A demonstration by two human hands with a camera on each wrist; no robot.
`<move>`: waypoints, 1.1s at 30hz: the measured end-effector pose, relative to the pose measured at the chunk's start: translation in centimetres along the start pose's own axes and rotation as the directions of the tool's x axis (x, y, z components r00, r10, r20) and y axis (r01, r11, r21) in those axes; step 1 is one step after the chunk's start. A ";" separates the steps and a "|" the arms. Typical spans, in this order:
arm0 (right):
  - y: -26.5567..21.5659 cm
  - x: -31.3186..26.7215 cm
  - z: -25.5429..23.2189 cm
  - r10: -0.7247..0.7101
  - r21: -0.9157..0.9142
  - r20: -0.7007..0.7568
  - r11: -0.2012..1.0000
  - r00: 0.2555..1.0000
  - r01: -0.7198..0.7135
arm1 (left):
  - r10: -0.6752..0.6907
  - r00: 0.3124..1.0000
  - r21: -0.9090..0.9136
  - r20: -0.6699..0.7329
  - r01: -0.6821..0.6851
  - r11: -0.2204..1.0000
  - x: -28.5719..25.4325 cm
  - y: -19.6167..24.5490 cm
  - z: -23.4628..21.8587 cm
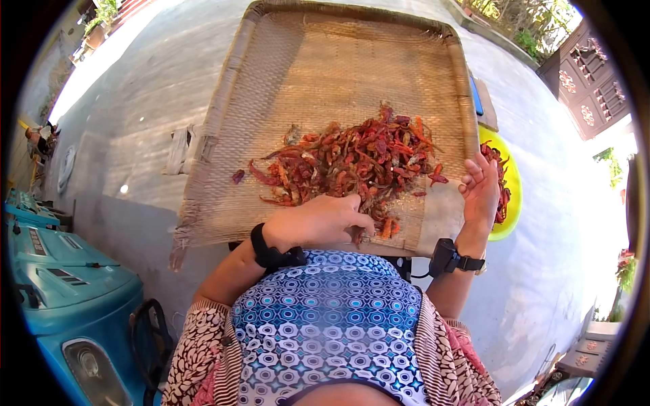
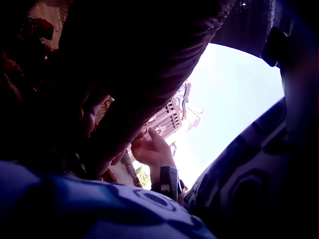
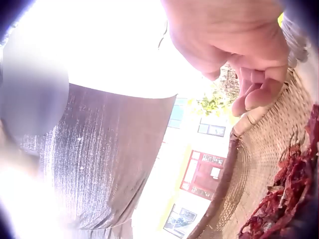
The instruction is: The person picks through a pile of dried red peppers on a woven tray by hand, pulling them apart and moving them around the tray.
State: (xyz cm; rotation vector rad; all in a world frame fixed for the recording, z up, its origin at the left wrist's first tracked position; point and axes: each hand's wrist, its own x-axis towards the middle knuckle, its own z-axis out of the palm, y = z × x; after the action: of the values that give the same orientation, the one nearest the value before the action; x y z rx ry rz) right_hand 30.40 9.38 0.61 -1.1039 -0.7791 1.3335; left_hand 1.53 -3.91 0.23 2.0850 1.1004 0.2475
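A heap of dried red chili peppers (image 1: pixel 365 159) lies on the near half of a woven bamboo tray (image 1: pixel 338 68). My left hand (image 1: pixel 315 222) bends over the near edge of this heap, fingers curled downward, pinching a dried chili pepper (image 1: pixel 357 234) that shows below the fingertips. In the left wrist view that hand is mostly in dark shadow. Raised at the tray's right edge is my right hand (image 1: pixel 482 193), palm turned up and inward, with loosely bent fingers (image 3: pixel 259 97) and nothing in them.
Beyond the tray's right side stands a yellow basin (image 1: pixel 513 196) with more red chilies in it. A blue object (image 1: pixel 476 98) and a flat board (image 1: pixel 486 107) sit behind the basin. A teal vehicle (image 1: pixel 74 291) is at the left. Concrete ground (image 1: pixel 142 135) surrounds the tray.
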 end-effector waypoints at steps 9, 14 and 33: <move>3.2 0.2 0.5 -0.082 -0.874 0.157 0.452 0.984 0.177 | -0.068 0.974 0.111 -0.216 0.094 0.989 -0.1 -0.9 0.6; 3.3 0.1 0.4 -0.085 -0.966 0.250 0.041 0.965 0.254 | -0.201 0.900 0.127 -0.386 0.268 0.955 -1.0 -1.5 -0.2; 1.3 1.7 -0.7 -0.076 -0.170 0.173 0.980 0.982 0.106 | -0.423 0.715 -0.586 -0.556 0.024 0.810 -0.6 -1.8 -0.7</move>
State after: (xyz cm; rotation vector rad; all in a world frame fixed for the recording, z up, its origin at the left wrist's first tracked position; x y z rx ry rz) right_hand 30.79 10.84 -1.12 -1.0920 -1.0777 1.3084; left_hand -0.33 -3.37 -0.42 1.3150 1.4771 1.1228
